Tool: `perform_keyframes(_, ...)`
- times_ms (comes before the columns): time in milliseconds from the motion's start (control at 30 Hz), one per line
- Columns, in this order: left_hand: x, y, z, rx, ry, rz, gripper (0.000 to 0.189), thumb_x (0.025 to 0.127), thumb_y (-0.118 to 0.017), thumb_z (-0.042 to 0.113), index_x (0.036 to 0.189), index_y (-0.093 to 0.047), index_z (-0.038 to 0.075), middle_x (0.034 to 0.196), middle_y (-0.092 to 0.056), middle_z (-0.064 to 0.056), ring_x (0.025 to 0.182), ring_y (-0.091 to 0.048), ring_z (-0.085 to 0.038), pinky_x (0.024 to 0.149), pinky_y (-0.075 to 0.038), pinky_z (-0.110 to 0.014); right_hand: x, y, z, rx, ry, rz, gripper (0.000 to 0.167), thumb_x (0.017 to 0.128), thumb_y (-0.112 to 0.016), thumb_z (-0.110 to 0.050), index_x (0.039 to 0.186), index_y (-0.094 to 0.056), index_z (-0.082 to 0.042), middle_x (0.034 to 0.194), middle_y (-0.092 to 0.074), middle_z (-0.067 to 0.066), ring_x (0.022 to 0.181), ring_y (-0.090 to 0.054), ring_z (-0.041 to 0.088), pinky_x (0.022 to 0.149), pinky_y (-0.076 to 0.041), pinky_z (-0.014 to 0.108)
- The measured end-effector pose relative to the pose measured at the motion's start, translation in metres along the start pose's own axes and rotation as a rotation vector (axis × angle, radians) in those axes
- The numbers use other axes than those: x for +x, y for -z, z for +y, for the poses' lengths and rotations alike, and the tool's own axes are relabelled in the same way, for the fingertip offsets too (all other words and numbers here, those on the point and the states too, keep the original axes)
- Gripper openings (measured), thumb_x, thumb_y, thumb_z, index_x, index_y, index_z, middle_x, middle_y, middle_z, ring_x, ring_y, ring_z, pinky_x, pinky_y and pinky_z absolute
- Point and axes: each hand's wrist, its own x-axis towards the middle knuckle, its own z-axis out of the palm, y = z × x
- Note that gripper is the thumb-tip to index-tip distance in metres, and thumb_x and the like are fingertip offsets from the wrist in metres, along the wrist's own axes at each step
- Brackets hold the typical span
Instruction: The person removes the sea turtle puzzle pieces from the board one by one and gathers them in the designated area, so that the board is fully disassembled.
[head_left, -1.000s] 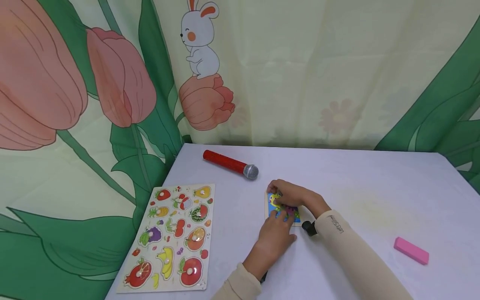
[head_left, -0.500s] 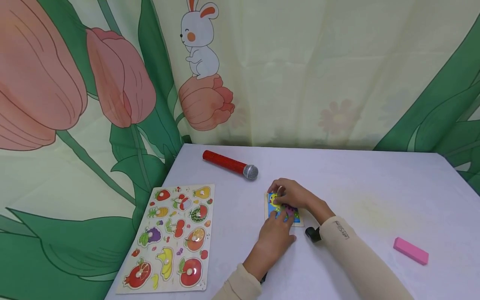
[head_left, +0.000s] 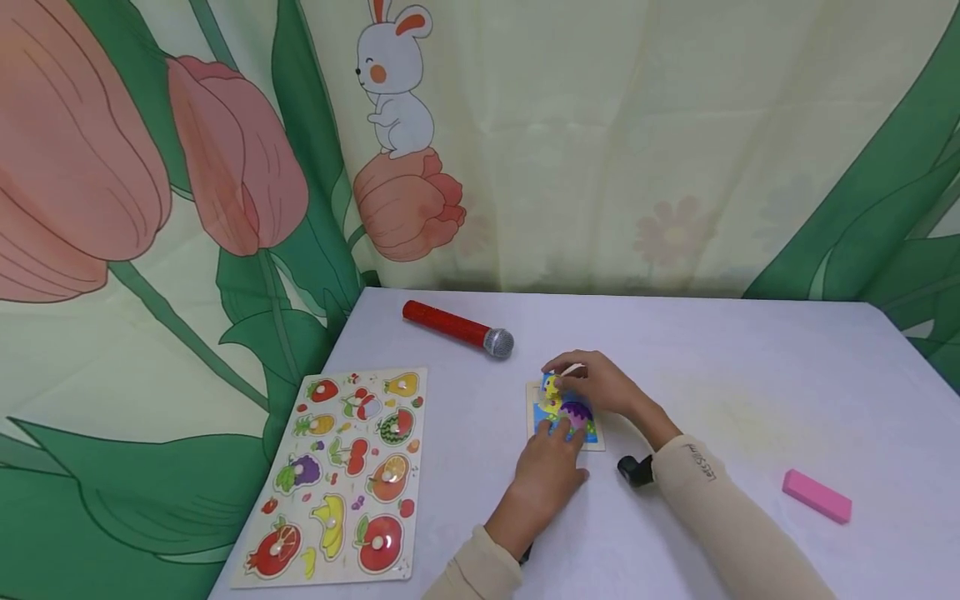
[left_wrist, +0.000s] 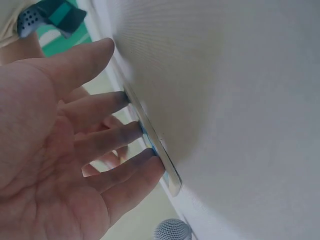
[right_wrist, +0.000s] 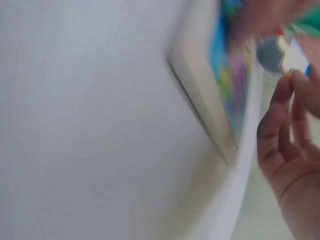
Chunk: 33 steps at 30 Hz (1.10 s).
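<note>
A small picture puzzle (head_left: 577, 414) in a pale wooden frame lies on the white table, showing a purple-and-yellow cartoon creature on blue. My right hand (head_left: 603, 383) pinches a puzzle piece (head_left: 550, 387) between thumb and fingers, tilted up at the far left corner of the frame. In the right wrist view that piece (right_wrist: 296, 56) shows a white edge at the fingertips, clear of the board. My left hand (head_left: 547, 471) rests its outstretched fingertips on the near edge of the puzzle; in the left wrist view those fingers (left_wrist: 107, 142) press at the frame's side (left_wrist: 150, 132), thumb apart.
A fruit knob puzzle board (head_left: 416, 508) lies to the left. Behind it is a red microphone (head_left: 457, 327) with a silver head. Over on the right lies a pink block (head_left: 817, 496). A patterned curtain (head_left: 562, 150) hangs beyond the table's far edge.
My right hand has lifted the corner puzzle piece up from the frame and moved slightly away and to the right. The left hand has stayed on the near edge.
</note>
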Motion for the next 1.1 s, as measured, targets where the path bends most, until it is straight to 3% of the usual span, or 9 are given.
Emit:
perform_keyframes(167, 0.001, 0.0, -0.001, -0.036, 0.022, -0.032, 0.06, 0.094, -0.075, 0.044, 0.148, -0.057, 0.026, 0.151, -0.051, 0.002, 0.138, -0.048, -0.026, 0.107, -0.046, -0.034, -0.007, 0.034, 0.013, -0.095, -0.111, 0.081, 0.025, 0.097, -0.067, 0.0, 0.122, -0.073, -0.002, 0.12, -0.07, 0.017, 0.112, -0.064, 0.036, 0.095, -0.054, 0.052)
perform_keyframes(333, 0.0, -0.001, -0.002, -0.028, 0.029, -0.03, 0.06, 0.094, -0.075, 0.043, 0.149, -0.057, 0.026, 0.151, -0.051, 0.002, 0.139, -0.048, -0.026, 0.107, -0.046, -0.034, -0.007, 0.057, 0.028, -0.195, -0.18, 0.069, 0.024, 0.095, -0.066, 0.002, 0.117, -0.076, -0.002, 0.113, -0.07, 0.019, 0.108, -0.061, 0.037, 0.089, -0.051, 0.051)
perform_keyframes(533, -0.001, -0.003, 0.001, -0.03, 0.021, -0.033, 0.061, 0.094, -0.074, 0.044, 0.15, -0.055, 0.026, 0.153, -0.049, 0.003, 0.14, -0.047, -0.025, 0.107, -0.046, -0.033, -0.003, 0.062, 0.037, -0.227, -0.216, 0.034, 0.023, 0.094, -0.065, 0.003, 0.115, -0.076, 0.0, 0.106, -0.07, 0.016, 0.097, -0.061, 0.031, 0.083, -0.048, 0.044)
perform_keyframes(767, -0.001, -0.003, 0.0, -0.033, 0.014, -0.045, 0.061, 0.095, -0.072, 0.045, 0.151, -0.054, 0.028, 0.154, -0.048, 0.004, 0.14, -0.046, -0.024, 0.108, -0.045, -0.033, 0.002, 0.059, 0.04, -0.282, -0.23, 0.014, 0.023, 0.095, -0.064, 0.003, 0.115, -0.075, 0.0, 0.107, -0.068, 0.019, 0.094, -0.057, 0.032, 0.084, -0.049, 0.047)
perform_keyframes(867, 0.0, -0.003, -0.001, -0.026, 0.013, -0.051, 0.061, 0.096, -0.071, 0.046, 0.151, -0.053, 0.028, 0.154, -0.047, 0.004, 0.14, -0.046, -0.023, 0.108, -0.044, -0.033, 0.004, 0.053, 0.041, -0.327, -0.217, 0.043, 0.024, 0.093, -0.067, 0.002, 0.116, -0.075, -0.003, 0.105, -0.063, 0.02, 0.096, -0.057, 0.034, 0.083, -0.049, 0.049)
perform_keyframes(967, 0.0, -0.003, -0.001, -0.023, 0.019, -0.06, 0.062, 0.096, -0.071, 0.047, 0.152, -0.052, 0.028, 0.155, -0.046, 0.004, 0.141, -0.045, -0.024, 0.109, -0.044, -0.033, 0.005, 0.042, 0.037, -0.342, -0.127, 0.043, 0.023, 0.094, -0.066, 0.004, 0.114, -0.076, -0.004, 0.101, -0.062, 0.014, 0.093, -0.058, 0.031, 0.082, -0.049, 0.047)
perform_keyframes(1100, 0.0, -0.003, 0.0, -0.027, 0.029, -0.068, 0.063, 0.096, -0.07, 0.049, 0.153, -0.051, 0.029, 0.157, -0.045, 0.005, 0.143, -0.043, -0.024, 0.11, -0.043, -0.033, 0.002, 0.023, 0.02, -0.289, -0.012, -0.077, 0.024, 0.097, -0.066, 0.001, 0.115, -0.077, -0.008, 0.098, -0.065, 0.003, 0.089, -0.058, 0.021, 0.082, -0.05, 0.039)
